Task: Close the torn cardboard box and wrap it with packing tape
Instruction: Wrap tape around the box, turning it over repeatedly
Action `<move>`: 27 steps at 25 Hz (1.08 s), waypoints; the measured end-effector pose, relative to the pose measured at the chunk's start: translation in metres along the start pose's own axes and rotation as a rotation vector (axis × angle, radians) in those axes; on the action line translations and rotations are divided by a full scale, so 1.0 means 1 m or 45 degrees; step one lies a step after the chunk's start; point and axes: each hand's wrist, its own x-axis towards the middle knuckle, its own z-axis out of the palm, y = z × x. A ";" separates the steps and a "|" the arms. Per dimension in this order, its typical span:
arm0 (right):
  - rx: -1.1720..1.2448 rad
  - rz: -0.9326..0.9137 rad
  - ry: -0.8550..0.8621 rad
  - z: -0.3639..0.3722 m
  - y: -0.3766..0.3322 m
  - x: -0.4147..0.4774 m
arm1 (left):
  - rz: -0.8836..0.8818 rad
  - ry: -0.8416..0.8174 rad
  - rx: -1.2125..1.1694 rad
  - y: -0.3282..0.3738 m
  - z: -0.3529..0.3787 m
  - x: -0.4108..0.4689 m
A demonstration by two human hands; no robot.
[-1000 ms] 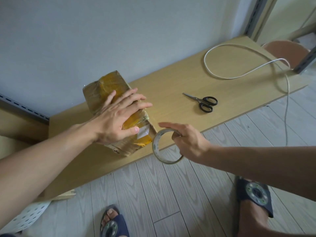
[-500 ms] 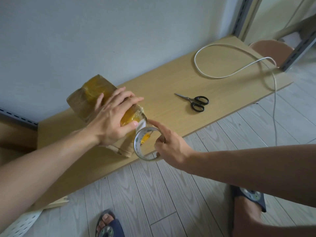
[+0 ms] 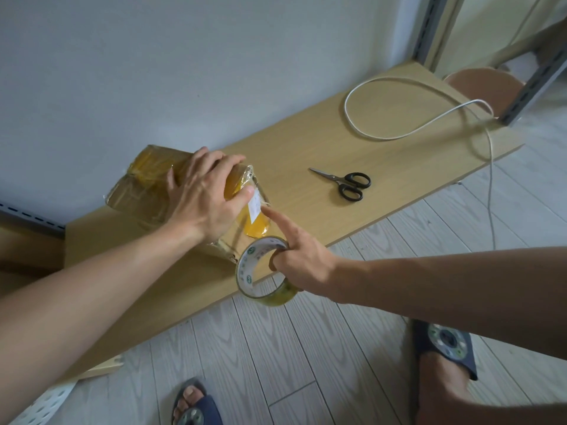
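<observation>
pressing in from a second ago, the right hand [image 3: 302,259], fingers hooked through the roll [image 3: 245,271], now has its index on the box [image 3: 144,185] on the board [image 3: 306,154]; left hand [image 3: 204,194] lies spread flat on top. tape looks anchored for wrapping.

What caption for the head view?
Left hand presses the cardboard box; right hand holds the tape roll, forefinger touching the box.

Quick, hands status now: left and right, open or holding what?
Left hand: open, fingers spread, pressing on the box.
Right hand: holding the tape roll, fingers hooked through it, index finger stretched out to the box.
</observation>
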 end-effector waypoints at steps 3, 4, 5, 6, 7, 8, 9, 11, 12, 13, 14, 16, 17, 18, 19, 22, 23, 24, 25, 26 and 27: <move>0.197 0.041 -0.032 0.001 -0.002 -0.002 | -0.005 -0.007 -0.020 0.004 -0.001 -0.004; 0.240 0.053 -0.043 0.001 -0.004 -0.002 | 0.029 -0.096 -0.046 0.003 -0.008 -0.003; 0.260 0.065 -0.046 0.000 -0.004 -0.002 | 0.075 -0.252 -0.097 -0.001 -0.019 0.001; 0.260 0.073 -0.040 -0.002 -0.004 -0.002 | 0.118 -0.459 -0.177 -0.005 -0.033 0.006; 0.253 0.081 -0.035 -0.004 -0.004 -0.002 | 0.165 -0.652 -0.202 -0.013 -0.046 0.010; 0.250 0.095 -0.036 -0.006 -0.004 -0.001 | 0.229 -0.790 -0.112 -0.021 -0.057 0.010; 0.249 0.116 -0.039 -0.007 -0.005 0.000 | 0.313 -0.861 0.082 -0.030 -0.061 0.009; 0.233 0.141 -0.052 -0.009 -0.005 0.000 | 0.475 -0.764 0.413 -0.042 -0.055 0.005; 0.234 0.143 -0.061 -0.009 -0.005 0.000 | 0.535 -0.645 0.457 -0.044 -0.048 0.003; 0.250 0.145 -0.069 -0.010 -0.005 -0.001 | 0.579 -0.540 0.471 -0.046 -0.043 0.000; 0.278 0.143 -0.075 -0.009 -0.004 -0.001 | 0.600 -0.463 0.482 -0.046 -0.040 -0.002; 0.331 0.132 -0.081 -0.005 -0.006 -0.001 | 0.572 -0.386 0.500 -0.046 -0.039 -0.006; 0.345 0.129 -0.081 -0.003 -0.008 0.000 | 0.544 -0.369 0.492 -0.045 -0.039 -0.008; 0.362 0.122 -0.080 0.000 -0.008 0.001 | 0.520 -0.360 0.483 -0.044 -0.040 -0.010; 0.383 0.115 -0.078 0.002 -0.008 0.001 | 0.500 -0.359 0.484 -0.042 -0.040 -0.011; 0.436 0.095 -0.066 0.008 -0.006 -0.003 | 0.440 -0.375 0.498 -0.039 -0.041 -0.012; 0.457 0.087 -0.054 0.008 -0.006 -0.004 | 0.429 -0.382 0.493 -0.038 -0.041 -0.012; 0.472 0.082 -0.034 0.008 -0.006 -0.005 | 0.426 -0.389 0.482 -0.038 -0.041 -0.012; 0.479 0.077 -0.018 0.008 -0.008 -0.006 | 0.426 -0.395 0.473 -0.038 -0.040 -0.012; 0.474 0.072 -0.018 0.009 -0.008 -0.009 | 0.426 -0.398 0.467 -0.039 -0.039 -0.013; 0.453 0.058 -0.050 0.011 -0.008 -0.014 | 0.421 -0.395 0.464 -0.039 -0.039 -0.013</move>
